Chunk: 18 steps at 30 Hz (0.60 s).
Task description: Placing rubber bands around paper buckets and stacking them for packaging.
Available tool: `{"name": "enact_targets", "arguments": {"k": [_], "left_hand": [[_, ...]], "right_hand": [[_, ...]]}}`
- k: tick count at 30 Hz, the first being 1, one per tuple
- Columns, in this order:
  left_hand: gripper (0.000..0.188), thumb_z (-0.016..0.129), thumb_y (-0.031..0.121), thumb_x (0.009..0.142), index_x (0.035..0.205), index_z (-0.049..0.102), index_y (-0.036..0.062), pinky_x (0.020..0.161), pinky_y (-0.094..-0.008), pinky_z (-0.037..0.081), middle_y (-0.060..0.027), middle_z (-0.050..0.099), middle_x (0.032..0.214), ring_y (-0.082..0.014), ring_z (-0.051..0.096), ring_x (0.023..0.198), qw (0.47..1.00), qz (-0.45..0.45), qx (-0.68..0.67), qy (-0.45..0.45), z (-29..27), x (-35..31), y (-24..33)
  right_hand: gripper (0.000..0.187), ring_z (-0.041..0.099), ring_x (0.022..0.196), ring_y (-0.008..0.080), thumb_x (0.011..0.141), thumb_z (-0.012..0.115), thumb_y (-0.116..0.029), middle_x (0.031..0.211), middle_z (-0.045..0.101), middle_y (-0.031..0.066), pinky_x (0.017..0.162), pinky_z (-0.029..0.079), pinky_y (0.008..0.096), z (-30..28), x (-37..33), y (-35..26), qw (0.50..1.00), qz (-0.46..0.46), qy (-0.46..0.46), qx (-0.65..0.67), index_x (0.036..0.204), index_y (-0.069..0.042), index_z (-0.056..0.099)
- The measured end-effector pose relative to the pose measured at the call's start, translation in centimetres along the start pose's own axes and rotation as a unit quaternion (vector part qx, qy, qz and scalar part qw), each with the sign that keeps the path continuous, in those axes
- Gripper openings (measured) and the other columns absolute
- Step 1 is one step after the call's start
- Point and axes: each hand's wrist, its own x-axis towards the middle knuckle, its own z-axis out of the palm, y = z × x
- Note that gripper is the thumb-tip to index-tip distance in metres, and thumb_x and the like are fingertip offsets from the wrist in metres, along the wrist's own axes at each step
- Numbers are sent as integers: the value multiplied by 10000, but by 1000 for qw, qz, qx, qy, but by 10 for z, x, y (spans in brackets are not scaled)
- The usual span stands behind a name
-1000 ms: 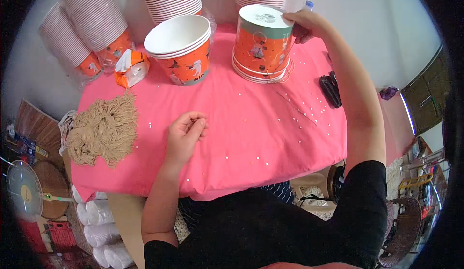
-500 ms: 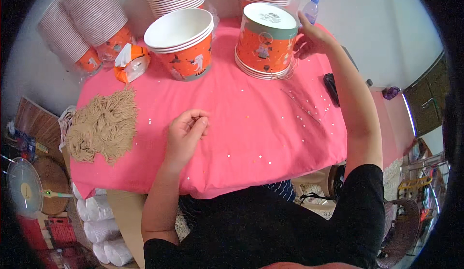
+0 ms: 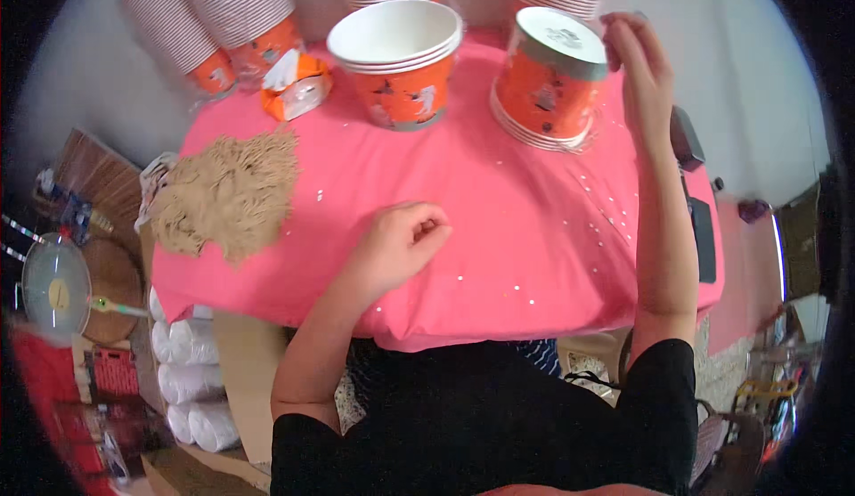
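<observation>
My left hand (image 3: 403, 239) hovers over the middle of the pink cloth, fingers curled toward the thumb; whatever they may hold is hidden. At the far right my right hand (image 3: 643, 60) is raised beside an upside-down orange paper bucket (image 3: 548, 95), its bent fingers close to the bucket's white base; I cannot tell whether they touch it. No object shows in that hand. That bucket is nested over others, whose white rims show below, with thin loose strands by them. Left of it stand several nested orange buckets (image 3: 405, 95), white mouths up.
Tan stringy strands (image 3: 230, 195) lie heaped on the pink cloth (image 3: 427, 162) at left, near an orange-and-white packet (image 3: 303, 91). Tall bucket stacks (image 3: 233, 6) line the wall. Small white dots scatter over the cloth; dark flat objects (image 3: 702, 238) lie at its right edge.
The whole view has shifted, so the table's things appear farther right. My right hand has risen from the bucket's side toward its base; the clear bottle behind is now out of sight. My left hand stays curled.
</observation>
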Motion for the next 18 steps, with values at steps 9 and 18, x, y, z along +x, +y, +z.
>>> {"name": "enact_targets", "arguments": {"k": [9,18], "left_hand": [[61,618,98,794,800,630,39,753,-439,487,-154,602,856,-350,586,865,852,-17,445,275,-130,-20,-42],[37,638,81,737,766,659,75,760,-431,508,-126,606,810,-307,602,861,781,-2,613,122,-149,-8,-52]], "right_hand": [[515,612,973,370,817,647,-122,1272,485,161,787,531,431,108,-57,-21,954,-117,-234,-145,1293,-74,455],[533,555,1114,350,799,655,-63,1276,508,166,927,480,410,141,-42,4,935,-174,-230,-208,1307,-58,492]]}}
